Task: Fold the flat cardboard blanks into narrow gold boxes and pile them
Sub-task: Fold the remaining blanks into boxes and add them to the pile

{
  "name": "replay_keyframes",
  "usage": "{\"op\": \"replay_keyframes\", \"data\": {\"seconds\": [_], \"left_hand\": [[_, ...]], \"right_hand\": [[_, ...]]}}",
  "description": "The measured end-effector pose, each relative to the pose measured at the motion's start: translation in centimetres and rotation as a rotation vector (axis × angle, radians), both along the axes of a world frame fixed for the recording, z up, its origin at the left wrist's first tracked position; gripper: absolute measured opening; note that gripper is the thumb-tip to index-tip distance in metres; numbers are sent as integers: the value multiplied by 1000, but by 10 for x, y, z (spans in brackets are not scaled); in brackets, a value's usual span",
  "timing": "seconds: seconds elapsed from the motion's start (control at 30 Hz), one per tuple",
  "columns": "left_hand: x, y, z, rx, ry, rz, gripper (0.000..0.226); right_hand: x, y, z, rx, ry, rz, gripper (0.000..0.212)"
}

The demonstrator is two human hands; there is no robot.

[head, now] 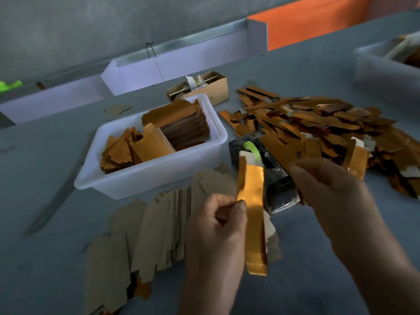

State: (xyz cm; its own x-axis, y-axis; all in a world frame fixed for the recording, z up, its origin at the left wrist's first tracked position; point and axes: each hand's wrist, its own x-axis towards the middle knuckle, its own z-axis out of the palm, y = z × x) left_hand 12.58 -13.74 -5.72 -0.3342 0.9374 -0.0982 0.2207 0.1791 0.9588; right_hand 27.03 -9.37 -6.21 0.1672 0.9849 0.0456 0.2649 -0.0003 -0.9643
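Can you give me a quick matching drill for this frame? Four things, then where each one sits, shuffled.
Things:
1. gold box
2. white tub
3. tape dispenser
4. pile of folded boxes

Places:
A. on the table, far right of the tub
B. pinched in the left hand
C. just right of the tub, behind the held box
D. left of centre, holding gold blanks

Pairs: 1-B, 2-D, 3-C, 4-A

Your surface (56, 155) lies bare at the left; the white tub (145, 178), tape dispenser (261, 164) and box pile (318, 123) block the way ahead, fanned blanks (141, 228) below.
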Motion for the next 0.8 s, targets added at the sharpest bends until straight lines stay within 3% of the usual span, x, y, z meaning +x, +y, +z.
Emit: {"op": "replay_keyframes", "data": {"seconds": [0.17,0.5,0.57,0.7,0.8], "left_hand": [[-2,13,-4,20,-125,46,11],[7,22,-14,-36,-150,56,11],[6,22,-16,-47,-141,58,12],[5,22,-19,-22,-137,42,11],[3,22,-19,-26,-167,29,9]], "right_hand": [[7,30,-11,-147,-82,142,5],[-1,42,-14,-142,-174,179,12],[-3,40,-13,-112,-108,159,13],[-2,31,-9,-184,270,134,7],[4,24,-12,-122,143,78,8]]}}
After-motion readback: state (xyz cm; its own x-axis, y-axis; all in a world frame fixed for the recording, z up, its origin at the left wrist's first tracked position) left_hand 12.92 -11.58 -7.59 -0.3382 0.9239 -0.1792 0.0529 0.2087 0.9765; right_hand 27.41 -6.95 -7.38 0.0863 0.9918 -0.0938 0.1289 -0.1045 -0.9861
